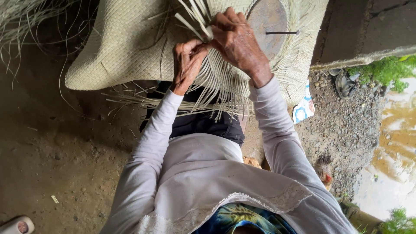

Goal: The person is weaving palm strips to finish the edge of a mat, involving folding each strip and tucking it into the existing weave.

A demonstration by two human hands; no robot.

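Observation:
A pale woven straw mat (121,43) lies across my lap, its unfinished edge trailing loose strips (216,86). My left hand (186,65) pinches a few strips at the weaving edge. My right hand (238,41) presses down beside it, fingers closed over upright strips (195,19). Both hands meet at the same spot. A round wooden block (268,21) sits under the weave just right of my right hand.
Bare dirt floor (52,151) at left. Concrete ledge (368,30) top right, gravel (346,125) with worn sandals (344,82) below it. A chicken (324,171) stands by my right arm. A patterned scrap (303,108) lies on gravel. Puddle (394,143) far right. White container (17,225) bottom left.

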